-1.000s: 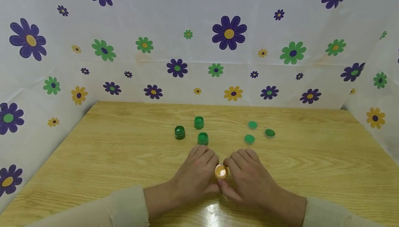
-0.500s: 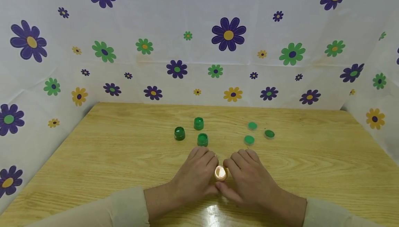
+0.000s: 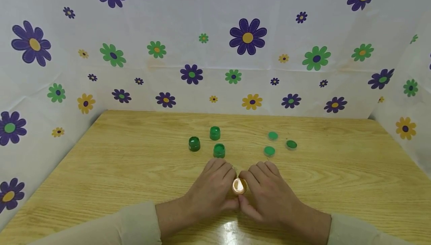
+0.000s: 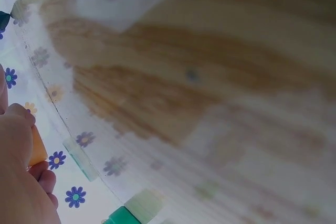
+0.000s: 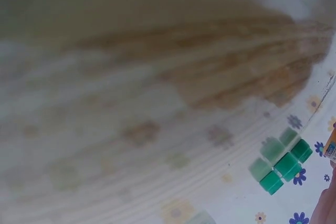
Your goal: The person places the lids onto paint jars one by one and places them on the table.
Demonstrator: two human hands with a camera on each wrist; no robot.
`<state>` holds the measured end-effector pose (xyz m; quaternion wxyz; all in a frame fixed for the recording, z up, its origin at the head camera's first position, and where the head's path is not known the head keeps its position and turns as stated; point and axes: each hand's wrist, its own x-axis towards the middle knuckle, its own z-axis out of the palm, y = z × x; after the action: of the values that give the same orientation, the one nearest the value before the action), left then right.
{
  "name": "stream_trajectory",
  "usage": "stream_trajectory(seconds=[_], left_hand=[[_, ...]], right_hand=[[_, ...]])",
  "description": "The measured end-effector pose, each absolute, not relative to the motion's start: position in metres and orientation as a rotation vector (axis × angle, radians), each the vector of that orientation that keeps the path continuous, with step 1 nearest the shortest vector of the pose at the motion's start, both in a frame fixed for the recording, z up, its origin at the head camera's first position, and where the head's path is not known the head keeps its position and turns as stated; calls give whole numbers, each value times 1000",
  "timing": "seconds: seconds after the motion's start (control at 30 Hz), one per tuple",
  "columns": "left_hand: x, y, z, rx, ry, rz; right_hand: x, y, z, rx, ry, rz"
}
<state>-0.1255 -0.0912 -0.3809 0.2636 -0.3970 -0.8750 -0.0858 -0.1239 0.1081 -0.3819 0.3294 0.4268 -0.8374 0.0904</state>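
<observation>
Low over the near middle of the table, both hands grip a small orange paint jar (image 3: 239,186), whose shiny round top faces up. My left hand (image 3: 213,185) holds it from the left with curled fingers. From the right, my right hand (image 3: 267,192) pinches it, index finger at the far rim and thumb at the near side. The left wrist view shows the orange side of the paint jar (image 4: 38,149) between fingers and thumb. At the edge of the right wrist view, a printed label shows on the paint jar (image 5: 331,150).
Beyond the left hand stand three uncovered green paint jars, one dark (image 3: 194,144), one behind (image 3: 215,133) and one nearer (image 3: 219,150). Three green-filled lids (image 3: 269,151) lie to the right on the wooden table (image 3: 134,155). A flowered cloth (image 3: 208,54) surrounds the table.
The right thumb and index finger have shifted slightly around the orange paint jar. Both hands stay in the same place, and the green jars and lids have not moved.
</observation>
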Motion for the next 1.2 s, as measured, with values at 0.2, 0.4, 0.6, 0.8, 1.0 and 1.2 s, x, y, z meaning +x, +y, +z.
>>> stream_trajectory(seconds=[0.2, 0.4, 0.6, 0.8, 1.0, 1.2], left_hand=[[-125, -92, -381, -1077, -2364, -236], [-125, -92, -380, -1076, -2369, -228], [-124, -92, -380, -1074, -2376, -219], [-124, -92, -380, -1073, -2379, -208], [-124, -93, -379, -1069, -2400, -209], [-125, -91, -380, -1080, -2370, -216]], right_hand=[[-125, 107, -382, 1113, -2149, 237], [-125, 107, -382, 1099, -2173, 241], [-125, 107, -382, 1094, -2160, 233], [-124, 109, -381, 1086, -2218, 217], [-125, 110, -382, 1101, -2211, 261], [-124, 110, -381, 1123, -2208, 262]])
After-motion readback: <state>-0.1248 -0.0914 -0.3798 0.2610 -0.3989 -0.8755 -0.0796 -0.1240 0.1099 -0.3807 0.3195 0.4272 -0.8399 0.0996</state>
